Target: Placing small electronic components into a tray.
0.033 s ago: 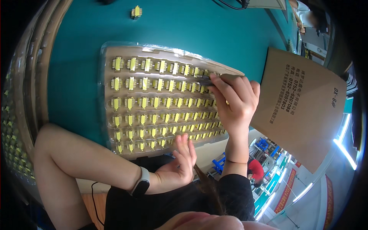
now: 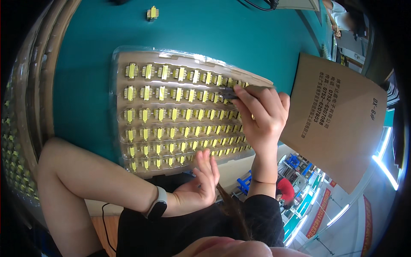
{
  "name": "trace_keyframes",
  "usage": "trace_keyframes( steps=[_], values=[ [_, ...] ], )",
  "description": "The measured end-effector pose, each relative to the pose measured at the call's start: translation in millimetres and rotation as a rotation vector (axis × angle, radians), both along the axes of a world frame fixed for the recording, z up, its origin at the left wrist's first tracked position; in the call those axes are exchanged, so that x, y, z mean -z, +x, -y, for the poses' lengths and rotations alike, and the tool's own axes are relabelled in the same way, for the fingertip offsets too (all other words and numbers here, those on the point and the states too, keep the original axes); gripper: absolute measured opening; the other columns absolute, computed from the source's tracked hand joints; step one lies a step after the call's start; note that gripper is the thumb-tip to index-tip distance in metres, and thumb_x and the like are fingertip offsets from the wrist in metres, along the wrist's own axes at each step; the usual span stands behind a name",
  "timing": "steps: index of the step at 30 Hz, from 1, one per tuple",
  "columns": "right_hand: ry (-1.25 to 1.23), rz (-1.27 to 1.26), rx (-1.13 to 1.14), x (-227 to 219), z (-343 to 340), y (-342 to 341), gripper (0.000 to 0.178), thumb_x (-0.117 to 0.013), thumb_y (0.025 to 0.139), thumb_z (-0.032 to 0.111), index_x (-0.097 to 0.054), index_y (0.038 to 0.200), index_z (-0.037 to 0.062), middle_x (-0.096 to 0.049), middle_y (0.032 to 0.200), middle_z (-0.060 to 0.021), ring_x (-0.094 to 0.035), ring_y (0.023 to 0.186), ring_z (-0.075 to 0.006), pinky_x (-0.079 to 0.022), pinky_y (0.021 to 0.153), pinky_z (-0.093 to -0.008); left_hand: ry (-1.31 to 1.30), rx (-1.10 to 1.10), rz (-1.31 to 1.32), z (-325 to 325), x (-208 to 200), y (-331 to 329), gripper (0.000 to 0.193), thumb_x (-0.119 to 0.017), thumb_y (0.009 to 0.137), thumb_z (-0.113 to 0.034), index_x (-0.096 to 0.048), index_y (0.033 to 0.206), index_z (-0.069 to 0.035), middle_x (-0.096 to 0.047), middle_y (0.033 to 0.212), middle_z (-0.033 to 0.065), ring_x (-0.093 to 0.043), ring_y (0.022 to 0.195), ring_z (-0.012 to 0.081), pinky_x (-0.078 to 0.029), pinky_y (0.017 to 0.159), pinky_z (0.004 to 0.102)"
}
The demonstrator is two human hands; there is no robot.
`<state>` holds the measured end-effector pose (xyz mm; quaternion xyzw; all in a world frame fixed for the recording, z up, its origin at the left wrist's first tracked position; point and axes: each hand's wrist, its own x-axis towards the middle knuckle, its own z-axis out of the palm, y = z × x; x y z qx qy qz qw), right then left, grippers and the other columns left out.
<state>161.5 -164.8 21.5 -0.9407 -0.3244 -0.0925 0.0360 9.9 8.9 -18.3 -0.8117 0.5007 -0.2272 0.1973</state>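
A clear plastic tray (image 2: pixel 141 55) lies on the green tabletop, filled with rows of small yellow-taped transformers (image 2: pixel 174 114). Over its far right part, my right hand (image 2: pixel 265 109) is closed round a slim dark tweezer-like tool (image 2: pixel 227 92). The tool's tip points left and lies over transformers in the second row from the back; whether it touches one I cannot tell. By the tray's near edge, my left hand (image 2: pixel 199 182) hangs with fingers loosely stretched and nothing visible in it. One loose transformer (image 2: pixel 152 13) stands on the table beyond the tray.
A large cardboard box flap (image 2: pixel 338 115) rises right of the tray. Stacked trays (image 2: pixel 40 64) with more transformers stand at the left. A black cable (image 2: pixel 261 6) and the corner of a pale device (image 2: pixel 299 4) are at the far edge. Other people are in the background.
The dark tool's tip has shifted slightly nearer me, with a small turn of my right fingers. My left hand and the tray have not moved.
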Motion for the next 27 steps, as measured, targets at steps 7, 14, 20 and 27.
trace_keyframes(
  steps=[7, 14, 20, 27],
  values=[
    [0.007, -0.042, -0.01, -1.4, -1.7, -9.8, 0.032, -0.091, 0.074, 0.01, -0.083, 0.106, 0.0102, -0.076, 0.095, 0.0002, -0.064, 0.077, -0.0171, -0.039, 0.074, -0.0357, 0.003, 0.001, 0.016, 0.2, 0.9, -0.4, 0.031, -0.057, 0.099, -0.022, -0.076, 0.113, -0.002, -0.086, 0.104, 0.0122, -0.085, 0.092, 0.0263, -0.059, 0.069, 0.033],
    [-0.005, -0.026, -0.029, 3.2, -2.8, -9.9, 0.032, -0.091, 0.074, 0.013, -0.084, 0.105, 0.0105, -0.075, 0.093, 0.001, -0.064, 0.076, -0.0167, -0.039, 0.073, -0.0354, -0.007, -0.006, 0.004, 0.1, 1.8, -1.9, 0.031, -0.058, 0.098, -0.022, -0.078, 0.112, -0.002, -0.086, 0.103, 0.0118, -0.085, 0.092, 0.0263, -0.059, 0.069, 0.0331],
    [0.021, -0.01, -0.012, 4.2, 5.4, -13.5, 0.033, -0.091, 0.073, 0.012, -0.084, 0.105, 0.0099, -0.075, 0.093, 0.001, -0.065, 0.077, -0.0164, -0.039, 0.073, -0.0351, -0.033, 0.0, -0.018, -0.2, 0.6, 0.1, 0.021, -0.065, 0.096, -0.013, -0.076, 0.112, -0.003, -0.085, 0.099, 0.0154, -0.084, 0.089, 0.026, -0.059, 0.071, 0.033],
    [0.009, -0.027, -0.008, 0.6, -0.4, -9.8, 0.034, -0.091, 0.073, 0.011, -0.083, 0.106, 0.0102, -0.076, 0.094, 0.0012, -0.067, 0.079, -0.0164, -0.04, 0.074, -0.0352, -0.004, 0.02, 0.008, 1.4, -0.5, 3.0, 0.029, -0.06, 0.098, -0.02, -0.077, 0.113, -0.002, -0.086, 0.104, 0.0117, -0.085, 0.092, 0.0264, -0.059, 0.069, 0.033]
  ],
)
